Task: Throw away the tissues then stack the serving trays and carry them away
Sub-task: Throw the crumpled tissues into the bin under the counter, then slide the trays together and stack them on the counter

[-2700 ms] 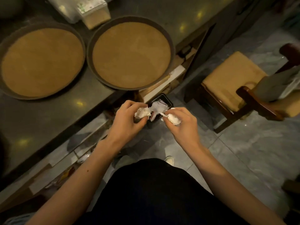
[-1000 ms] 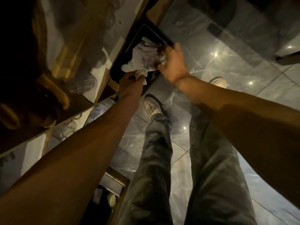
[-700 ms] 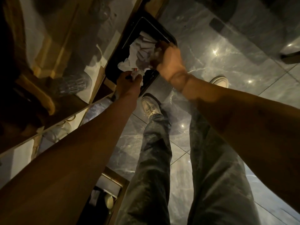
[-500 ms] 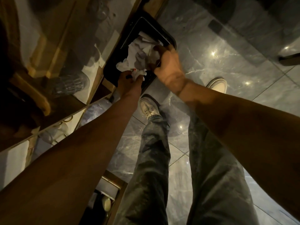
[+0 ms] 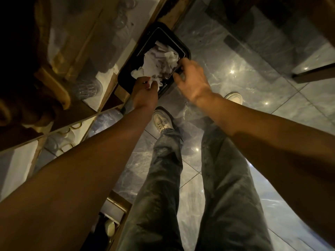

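Observation:
Crumpled white tissues (image 5: 159,60) fill a black rectangular bin (image 5: 186,51) that stands on the floor against the counter's base. My left hand (image 5: 145,93) is at the bin's near edge, its fingers pinched on a tissue wad (image 5: 154,83) that hangs over the rim. To the right, my right hand (image 5: 190,78) hovers by the bin's right rim with its fingers spread and nothing in them. The serving trays are out of view.
Open under-counter shelves (image 5: 76,73) on the left hold glasses and white cups (image 5: 61,140). My legs in jeans and a white shoe (image 5: 161,122) stand on the glossy marble floor (image 5: 253,84). Dark furniture (image 5: 313,75) sits at the upper right.
I bent down from the counter to the bin. Over the last second my right hand has let go of its tissue and drawn back from the pile, and the left still pinches its wad.

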The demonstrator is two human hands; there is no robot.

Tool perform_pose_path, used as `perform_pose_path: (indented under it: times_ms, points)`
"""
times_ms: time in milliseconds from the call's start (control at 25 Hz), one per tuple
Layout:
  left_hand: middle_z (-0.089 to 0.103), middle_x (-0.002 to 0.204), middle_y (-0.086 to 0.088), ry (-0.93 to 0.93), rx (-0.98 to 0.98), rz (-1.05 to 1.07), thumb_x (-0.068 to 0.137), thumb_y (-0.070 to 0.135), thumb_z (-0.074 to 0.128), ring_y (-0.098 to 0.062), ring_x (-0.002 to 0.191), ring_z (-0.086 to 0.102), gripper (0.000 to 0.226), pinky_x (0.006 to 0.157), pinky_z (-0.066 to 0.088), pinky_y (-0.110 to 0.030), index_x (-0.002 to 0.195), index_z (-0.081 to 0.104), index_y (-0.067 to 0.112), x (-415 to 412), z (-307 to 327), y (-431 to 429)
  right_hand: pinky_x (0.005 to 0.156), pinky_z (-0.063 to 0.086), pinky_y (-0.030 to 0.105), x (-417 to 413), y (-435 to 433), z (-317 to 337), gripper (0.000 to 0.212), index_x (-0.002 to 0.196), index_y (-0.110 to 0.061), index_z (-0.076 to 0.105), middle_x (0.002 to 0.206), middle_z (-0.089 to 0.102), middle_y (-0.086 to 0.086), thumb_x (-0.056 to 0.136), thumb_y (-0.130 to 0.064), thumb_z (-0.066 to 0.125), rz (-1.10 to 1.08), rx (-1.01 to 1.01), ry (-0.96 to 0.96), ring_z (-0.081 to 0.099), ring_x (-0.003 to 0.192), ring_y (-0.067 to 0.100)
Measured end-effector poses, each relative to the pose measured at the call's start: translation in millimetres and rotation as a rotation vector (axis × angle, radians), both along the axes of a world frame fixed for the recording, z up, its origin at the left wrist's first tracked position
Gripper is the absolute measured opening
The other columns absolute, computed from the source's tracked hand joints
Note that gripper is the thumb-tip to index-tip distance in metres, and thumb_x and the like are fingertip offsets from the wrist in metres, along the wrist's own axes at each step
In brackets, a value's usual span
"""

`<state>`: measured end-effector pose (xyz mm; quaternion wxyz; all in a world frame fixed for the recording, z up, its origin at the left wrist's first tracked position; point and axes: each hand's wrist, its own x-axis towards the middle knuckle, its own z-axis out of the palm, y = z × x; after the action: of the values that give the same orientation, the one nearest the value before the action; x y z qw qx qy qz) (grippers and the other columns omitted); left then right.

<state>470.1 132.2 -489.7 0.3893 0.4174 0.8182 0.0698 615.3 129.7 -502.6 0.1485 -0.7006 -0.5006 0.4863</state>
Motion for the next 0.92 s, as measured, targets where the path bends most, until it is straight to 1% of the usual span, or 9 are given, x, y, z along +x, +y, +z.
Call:
perform_pose_path:
  times_ms: [80, 120, 200, 280, 360, 520, 680, 840, 920]
  points:
    - [0.06, 0.126, -0.015, 0.007, 0.021, -0.055, 0.096, 0.02, 0.052, -0.013, 0.101, 0.052, 0.034, 0.065, 0.033, -0.002, 0.125, 0.054, 0.002, 5, 24, -7, 0.085, 0.046, 0.035, 7, -5, 23, 0.031, 0.124, -0.008, 0.052, 0.119, 0.054, 0.015, 0.097, -0.023, 0.049, 0.032, 0.028, -0.007, 0.054, 0.105, 0.028]
    - [0.06, 0.124, -0.016, -0.004, 0.03, -0.07, 0.096, 0.021, 0.05, -0.017, 0.104, 0.056, 0.035, 0.069, 0.036, -0.007, 0.126, 0.054, 0.003, 8, 39, -13, 0.085, 0.046, 0.037, 11, -9, 38, 0.031, 0.124, -0.007, 0.051, 0.119, 0.054, 0.017, 0.097, -0.023, 0.047, 0.058, 0.045, -0.006, 0.054, 0.105, 0.03]
    - [0.058, 0.126, -0.018, -0.026, 0.039, -0.128, 0.098, 0.023, 0.047, -0.026, 0.111, 0.057, 0.037, 0.086, 0.044, -0.024, 0.128, 0.053, 0.003, 13, 66, -27, 0.086, 0.046, 0.04, 20, -16, 68, 0.032, 0.124, -0.006, 0.051, 0.118, 0.054, 0.019, 0.098, -0.024, 0.046, 0.104, 0.058, -0.005, 0.054, 0.106, 0.032]
    - [0.054, 0.129, -0.019, -0.054, 0.032, -0.16, 0.099, 0.025, 0.046, -0.029, 0.115, 0.055, 0.037, 0.095, 0.044, -0.033, 0.129, 0.051, 0.004, 18, 95, -42, 0.084, 0.046, 0.04, 28, -24, 101, 0.031, 0.122, -0.005, 0.05, 0.116, 0.054, 0.019, 0.098, -0.024, 0.046, 0.153, 0.068, -0.019, 0.054, 0.105, 0.033]
    - [0.055, 0.128, -0.019, -0.088, 0.044, -0.126, 0.098, 0.025, 0.045, -0.029, 0.115, 0.055, 0.037, 0.095, 0.043, -0.032, 0.129, 0.051, 0.006, 23, 132, -57, 0.085, 0.045, 0.04, 34, -37, 140, 0.034, 0.126, -0.005, 0.049, 0.118, 0.054, 0.019, 0.098, -0.025, 0.045, 0.217, 0.08, -0.036, 0.053, 0.106, 0.034]
    - [0.058, 0.122, -0.017, -0.072, 0.153, -0.062, 0.098, 0.026, 0.046, -0.026, 0.109, 0.056, 0.038, 0.082, 0.036, -0.018, 0.13, 0.051, 0.007, 31, 200, -83, 0.087, 0.045, 0.044, 45, -59, 215, 0.035, 0.127, -0.007, 0.047, 0.119, 0.052, 0.019, 0.099, -0.028, 0.044, 0.347, 0.107, -0.064, 0.051, 0.109, 0.035]
    - [0.052, 0.121, -0.019, -0.033, 0.272, -0.119, 0.098, 0.027, 0.045, -0.029, 0.11, 0.051, 0.036, 0.079, 0.027, -0.013, 0.127, 0.051, 0.006, 22, 260, -112, 0.087, 0.044, 0.044, 38, -71, 285, 0.037, 0.129, -0.009, 0.047, 0.123, 0.051, 0.017, 0.098, -0.03, 0.044, 0.486, 0.214, -0.15, 0.051, 0.111, 0.036]
    - [0.049, 0.126, -0.015, -0.049, 0.357, -0.164, 0.099, 0.03, 0.045, -0.029, 0.118, 0.048, 0.038, 0.097, 0.036, -0.03, 0.13, 0.05, 0.01, -4, 306, -151, 0.084, 0.044, 0.043, 15, -89, 338, 0.039, 0.131, -0.009, 0.048, 0.122, 0.052, 0.016, 0.097, -0.029, 0.048, 0.553, 0.396, -0.213, 0.052, 0.11, 0.036]
    - [0.049, 0.128, -0.014, -0.05, 0.393, -0.184, 0.099, 0.034, 0.043, -0.029, 0.121, 0.047, 0.041, 0.102, 0.038, -0.038, 0.132, 0.049, 0.01, -26, 328, -174, 0.087, 0.045, 0.044, -3, -105, 359, 0.041, 0.134, -0.01, 0.045, 0.126, 0.05, 0.014, 0.098, -0.03, 0.047, 0.612, 0.461, -0.265, 0.05, 0.114, 0.034]
